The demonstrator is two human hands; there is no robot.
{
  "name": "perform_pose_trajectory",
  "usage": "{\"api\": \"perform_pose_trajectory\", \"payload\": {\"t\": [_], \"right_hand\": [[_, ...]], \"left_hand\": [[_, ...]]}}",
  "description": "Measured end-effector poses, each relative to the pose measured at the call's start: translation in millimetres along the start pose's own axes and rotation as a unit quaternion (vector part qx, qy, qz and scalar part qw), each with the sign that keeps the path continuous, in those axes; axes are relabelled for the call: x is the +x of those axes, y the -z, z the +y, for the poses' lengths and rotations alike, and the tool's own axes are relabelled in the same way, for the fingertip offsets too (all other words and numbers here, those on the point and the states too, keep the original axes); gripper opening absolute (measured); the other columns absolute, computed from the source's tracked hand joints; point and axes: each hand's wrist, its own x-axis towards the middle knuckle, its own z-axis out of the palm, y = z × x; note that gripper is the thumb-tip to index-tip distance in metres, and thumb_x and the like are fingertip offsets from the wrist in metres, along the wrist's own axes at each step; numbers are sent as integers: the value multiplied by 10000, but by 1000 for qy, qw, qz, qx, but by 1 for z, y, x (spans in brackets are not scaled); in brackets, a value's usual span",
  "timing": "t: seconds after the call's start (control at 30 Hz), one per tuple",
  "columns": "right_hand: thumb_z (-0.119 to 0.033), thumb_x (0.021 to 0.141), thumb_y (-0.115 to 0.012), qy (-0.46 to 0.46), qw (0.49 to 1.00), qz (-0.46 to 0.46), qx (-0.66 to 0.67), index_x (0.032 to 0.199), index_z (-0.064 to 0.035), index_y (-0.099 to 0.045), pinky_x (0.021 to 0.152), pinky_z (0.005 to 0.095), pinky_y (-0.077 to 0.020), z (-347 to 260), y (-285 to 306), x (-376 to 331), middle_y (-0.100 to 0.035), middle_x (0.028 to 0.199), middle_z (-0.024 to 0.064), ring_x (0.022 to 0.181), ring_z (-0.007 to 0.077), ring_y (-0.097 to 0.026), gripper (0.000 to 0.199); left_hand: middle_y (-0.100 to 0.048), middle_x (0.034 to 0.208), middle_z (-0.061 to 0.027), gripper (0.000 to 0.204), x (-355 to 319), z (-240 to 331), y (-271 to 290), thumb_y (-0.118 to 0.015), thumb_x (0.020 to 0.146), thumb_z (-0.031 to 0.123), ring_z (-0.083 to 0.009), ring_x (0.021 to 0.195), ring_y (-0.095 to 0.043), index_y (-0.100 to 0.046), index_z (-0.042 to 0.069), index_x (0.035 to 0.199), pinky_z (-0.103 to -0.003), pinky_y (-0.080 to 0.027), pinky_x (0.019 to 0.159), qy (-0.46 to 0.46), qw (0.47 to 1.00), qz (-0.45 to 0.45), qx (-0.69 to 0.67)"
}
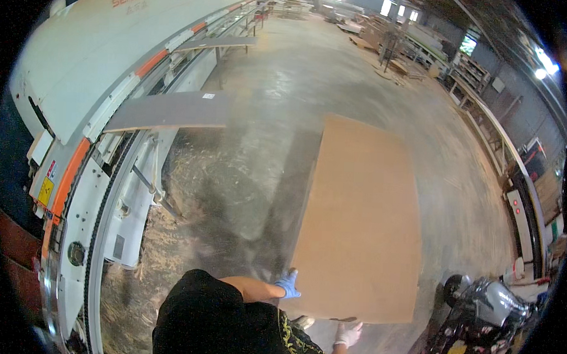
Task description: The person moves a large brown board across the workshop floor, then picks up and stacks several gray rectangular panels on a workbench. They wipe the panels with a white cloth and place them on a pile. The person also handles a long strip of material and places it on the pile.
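A large flat brown board [363,223] stretches out in front of me, its long sides running away from me. My left hand [287,284], in a blue glove, is closed on the board's left edge close to the near corner. At the near edge, right of its middle, my right hand [349,334] in a pale glove grips the board from below; its fingers are partly hidden. A small dark notch or mark shows on the near edge beside that hand. What supports the board underneath cannot be seen.
Along the left runs a long pale machine [94,52] with orange guards and a chain track. A grey panel [173,111] juts from it, with another panel [214,42] beyond. Sawdust covers the floor beside it. A motor scooter [494,303] stands at the lower right.
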Motion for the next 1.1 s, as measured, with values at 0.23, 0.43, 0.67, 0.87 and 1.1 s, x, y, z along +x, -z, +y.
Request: {"api": "perform_pose_trajectory", "payload": {"t": [0.23, 0.43, 0.67, 0.87, 1.1], "right_hand": [[-609, 475, -765, 225, 952, 6, -206, 1397, -194, -184, 1039, 515, -208, -452, 12, 403, -202, 1438, 163, 1310, 373, -202, 1166], [-465, 577, -781, 212, 923, -113, -301, 1419, -251, 16, 1039, 557, -198, -587, 43, 518, 1, 1476, 168, 1341, 399, -80, 1178], [-299, 735, -677, 240, 916, -119, -298, 1423, -255, 18, 1015, 589, -213, -715, 93, 670, 17, 1470, 195, 1331, 433, -62, 979], [-259, 807, -590, 266, 916, -65, -293, 1413, -282, -71, 992, 614, -213, -827, 110, 824, -26, 1476, 167, 1324, 428, -102, 798], [-259, 874, -474, 248, 932, -56, -259, 1403, -305, -173, 999, 607, -169, -945, 146, 980, -115, 1476, 140, 1336, 393, -109, 610]], "left_hand": [[134, 1433, -270, 1278, 336, 59, 425, -742, 518, 590, -418, 1336, -83, 32, 135, 1427, -411, -223, 1068, 46, 977, 178, 111], [108, 1451, -233, 1342, 441, 115, 507, -729, 476, 664, -402, 1338, -115, 84, 165, 1421, -421, -233, 1070, 202, 969, 110, 92], [95, 1453, -232, 1346, 581, 185, 596, -659, 474, 750, -392, 1345, -86, 111, 173, 1415, -422, -201, 1082, 198, 961, 154, 114], [124, 1447, -236, 1341, 711, 257, 676, -648, 483, 758, -404, 1344, -49, 120, 171, 1413, -422, -181, 1084, 220, 962, 143, 81], [63, 1444, -253, 1373, 848, 341, 798, -719, 474, 685, -408, 1337, -69, 121, 127, 1406, -432, -181, 1084, 180, 969, 160, 46]]}}
